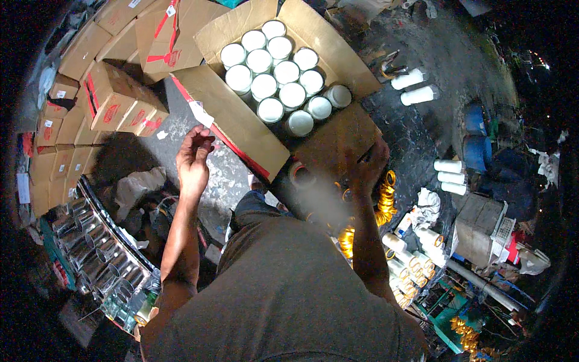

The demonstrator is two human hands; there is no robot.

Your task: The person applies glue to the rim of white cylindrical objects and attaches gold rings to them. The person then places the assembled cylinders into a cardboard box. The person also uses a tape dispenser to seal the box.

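The left hand [194, 158] hovers with fingers loosely curled, holding nothing, just beside the open brown cardboard box [238, 123] of white-lidded jars [271, 81]. The right hand [365, 166] presses its front flap; whether its fingers are spread cannot be told.

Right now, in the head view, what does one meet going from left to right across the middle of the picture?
Stacked small cardboard boxes → left hand → open carton's left flap → tape roll → right hand → three white cylinders lying on the floor.
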